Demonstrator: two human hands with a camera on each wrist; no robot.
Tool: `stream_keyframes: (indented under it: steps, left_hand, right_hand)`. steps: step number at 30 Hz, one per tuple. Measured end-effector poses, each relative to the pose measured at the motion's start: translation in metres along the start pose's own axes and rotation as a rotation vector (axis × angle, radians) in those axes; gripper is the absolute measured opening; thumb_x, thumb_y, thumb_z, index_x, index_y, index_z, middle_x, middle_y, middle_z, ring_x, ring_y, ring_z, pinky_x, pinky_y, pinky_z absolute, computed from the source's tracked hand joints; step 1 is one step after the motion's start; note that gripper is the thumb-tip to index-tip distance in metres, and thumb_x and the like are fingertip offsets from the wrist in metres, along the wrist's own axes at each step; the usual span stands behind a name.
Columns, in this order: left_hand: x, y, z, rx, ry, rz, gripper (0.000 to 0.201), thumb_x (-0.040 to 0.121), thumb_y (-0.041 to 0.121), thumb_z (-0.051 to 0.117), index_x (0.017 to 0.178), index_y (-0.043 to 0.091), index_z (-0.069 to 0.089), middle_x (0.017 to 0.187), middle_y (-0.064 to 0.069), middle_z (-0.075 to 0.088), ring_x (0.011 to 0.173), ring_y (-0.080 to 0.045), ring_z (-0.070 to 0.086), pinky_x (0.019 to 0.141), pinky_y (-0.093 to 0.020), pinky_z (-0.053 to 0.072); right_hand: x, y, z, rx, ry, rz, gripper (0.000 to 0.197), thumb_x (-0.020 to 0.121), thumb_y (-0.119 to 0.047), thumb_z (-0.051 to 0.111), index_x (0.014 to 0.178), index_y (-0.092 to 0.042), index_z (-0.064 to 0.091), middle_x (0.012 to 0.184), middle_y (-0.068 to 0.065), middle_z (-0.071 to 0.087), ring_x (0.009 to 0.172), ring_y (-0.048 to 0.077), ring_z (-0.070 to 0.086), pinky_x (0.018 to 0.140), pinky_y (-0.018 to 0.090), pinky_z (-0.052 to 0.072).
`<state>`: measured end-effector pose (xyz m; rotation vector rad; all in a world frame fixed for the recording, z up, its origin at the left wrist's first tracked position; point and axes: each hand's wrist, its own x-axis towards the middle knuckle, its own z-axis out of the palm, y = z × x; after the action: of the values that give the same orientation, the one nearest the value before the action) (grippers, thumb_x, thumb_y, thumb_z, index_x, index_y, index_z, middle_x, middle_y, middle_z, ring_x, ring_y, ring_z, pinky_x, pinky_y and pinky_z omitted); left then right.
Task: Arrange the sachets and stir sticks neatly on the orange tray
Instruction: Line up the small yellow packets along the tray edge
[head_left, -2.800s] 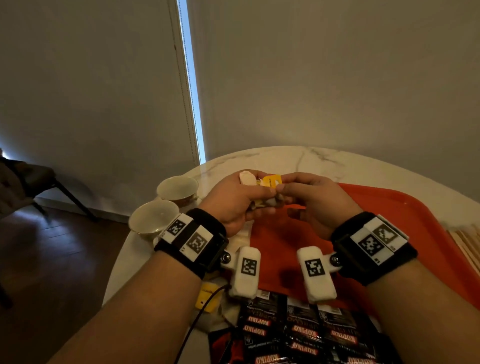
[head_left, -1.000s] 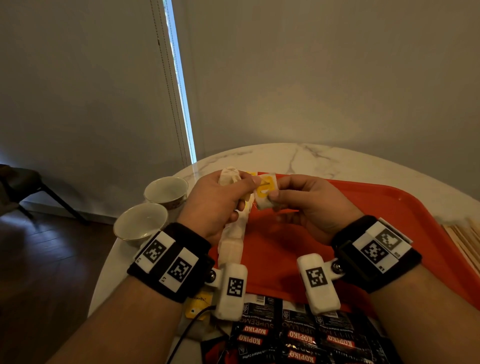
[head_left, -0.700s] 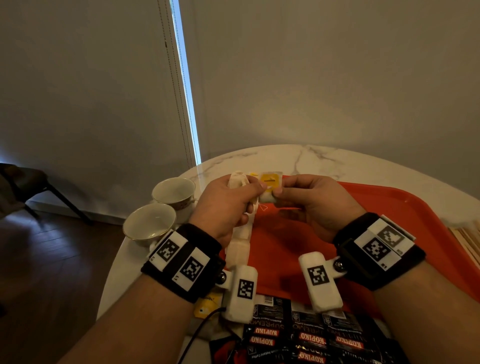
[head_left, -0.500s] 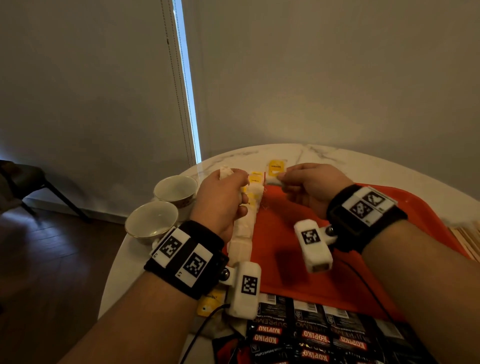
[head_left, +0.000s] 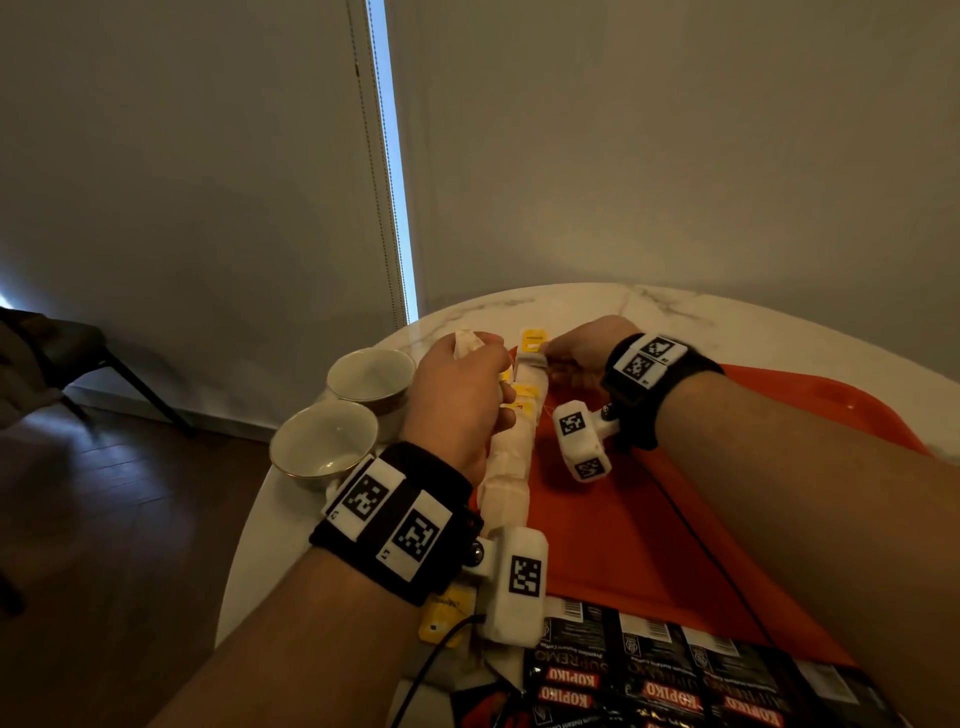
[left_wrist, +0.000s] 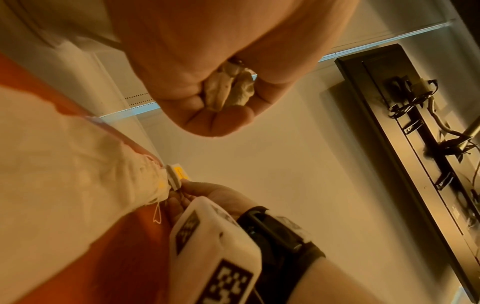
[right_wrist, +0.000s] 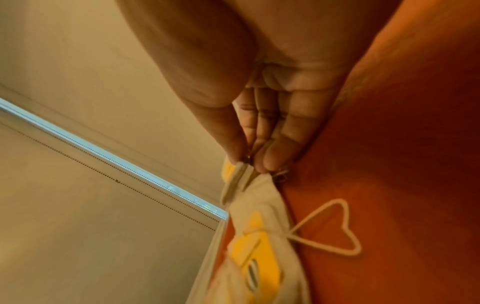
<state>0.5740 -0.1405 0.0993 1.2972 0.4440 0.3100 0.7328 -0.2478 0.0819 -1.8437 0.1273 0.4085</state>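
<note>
My right hand (head_left: 582, 349) pinches one yellow tag (head_left: 533, 341), my left hand (head_left: 462, 400) grips perhaps two tea bags (left_wrist: 228, 88), beside two cups (head_left: 322, 447) and one orange tray (head_left: 675, 519).

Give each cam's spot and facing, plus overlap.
Head: on the head, looking down at both wrists over the orange plastic tray.
Left wrist: under the left hand, facing the right hand.
Right wrist: under the right hand, along its fingers towards the wall.
Shared, all three: the yellow paper tea-bag tag.
</note>
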Motion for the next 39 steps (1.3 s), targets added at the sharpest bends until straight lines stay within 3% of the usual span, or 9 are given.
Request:
stream_keyframes:
  steps: [5,12,17,21,24,26,30,34,39]
  left_hand:
    - [0.003,0.001,-0.002,-0.018,0.003,-0.012,0.013,0.101,0.015,0.054,0.106,0.019,0.065,0.086,-0.008,0.061,0.073,-0.016,0.055,0.055,-0.026,0.048]
    - [0.001,0.0,0.002,-0.113,-0.014,-0.029,0.028,0.095,0.0,0.048,0.119,0.01,0.056,0.099,-0.015,0.06,0.065,-0.019,0.063,0.051,-0.028,0.054]
    - [0.001,-0.004,0.003,-0.159,-0.033,-0.057,0.034,0.097,-0.002,0.046,0.128,0.012,0.056,0.11,-0.017,0.068,0.073,-0.021,0.072,0.058,-0.031,0.059]
    - [0.004,-0.005,0.003,-0.174,-0.058,-0.039,0.046,0.094,-0.005,0.048,0.139,0.006,0.051,0.109,-0.024,0.073,0.078,-0.029,0.078,0.062,-0.034,0.06]
    - [0.003,-0.006,0.005,-0.169,-0.108,-0.044,0.048,0.093,-0.007,0.045,0.139,0.003,0.049,0.109,-0.029,0.072,0.08,-0.036,0.078,0.078,-0.049,0.062]
    - [0.0,-0.008,0.006,-0.167,-0.15,-0.054,0.048,0.092,-0.007,0.04,0.137,0.005,0.049,0.111,-0.029,0.072,0.079,-0.037,0.077,0.087,-0.056,0.057]
    - [-0.002,-0.005,0.005,-0.192,-0.13,-0.054,0.038,0.094,-0.006,0.041,0.124,0.013,0.056,0.113,-0.02,0.073,0.072,-0.027,0.071,0.061,-0.038,0.061]
    - [0.002,-0.004,0.004,-0.122,-0.046,-0.017,0.025,0.095,0.001,0.05,0.112,0.015,0.062,0.099,-0.011,0.07,0.072,-0.019,0.058,0.055,-0.031,0.05]
    - [0.003,-0.007,0.004,-0.027,-0.105,0.04,0.015,0.096,0.02,0.069,0.109,0.013,0.071,0.076,0.0,0.063,0.059,-0.008,0.052,0.05,-0.024,0.045]
  right_hand:
    - [0.009,0.007,-0.002,0.005,0.052,-0.026,0.015,0.09,-0.01,0.076,0.081,-0.001,0.068,0.074,0.012,0.07,0.07,0.024,0.067,0.091,0.044,0.06]
    - [0.007,0.007,-0.001,-0.263,0.008,-0.041,0.029,0.081,-0.034,0.08,0.069,-0.012,0.066,0.063,0.007,0.059,0.055,0.023,0.05,0.058,0.036,0.042]
    - [-0.033,-0.003,-0.014,-0.011,-0.036,-0.263,0.023,0.087,-0.032,0.077,0.098,-0.011,0.077,0.077,0.005,0.053,0.058,0.016,0.043,0.049,0.03,0.035]
    - [-0.076,0.003,-0.023,0.017,-0.297,-0.367,0.027,0.084,-0.041,0.079,0.098,-0.018,0.08,0.082,-0.002,0.064,0.067,0.01,0.051,0.055,0.026,0.038]
    - [-0.083,0.012,-0.02,-0.069,-0.227,-0.439,0.008,0.083,-0.026,0.081,0.088,-0.021,0.078,0.083,0.001,0.07,0.073,0.014,0.056,0.061,0.031,0.041]
    - [-0.084,0.015,-0.02,0.068,-0.203,-0.46,0.009,0.085,-0.013,0.077,0.081,-0.02,0.075,0.086,0.008,0.07,0.075,0.018,0.058,0.065,0.035,0.043]
    - [-0.081,0.012,-0.028,0.531,-0.274,-0.439,0.014,0.092,-0.001,0.064,0.086,-0.013,0.068,0.088,0.01,0.072,0.075,0.019,0.066,0.068,0.031,0.055]
    - [-0.073,0.011,-0.03,0.324,-0.107,-0.525,0.016,0.087,-0.002,0.067,0.083,-0.016,0.075,0.083,0.009,0.073,0.075,0.019,0.068,0.069,0.036,0.055]
    - [-0.076,0.011,-0.029,0.287,-0.244,-0.54,0.014,0.087,-0.003,0.074,0.096,-0.013,0.078,0.092,0.011,0.074,0.087,0.025,0.07,0.08,0.041,0.058]
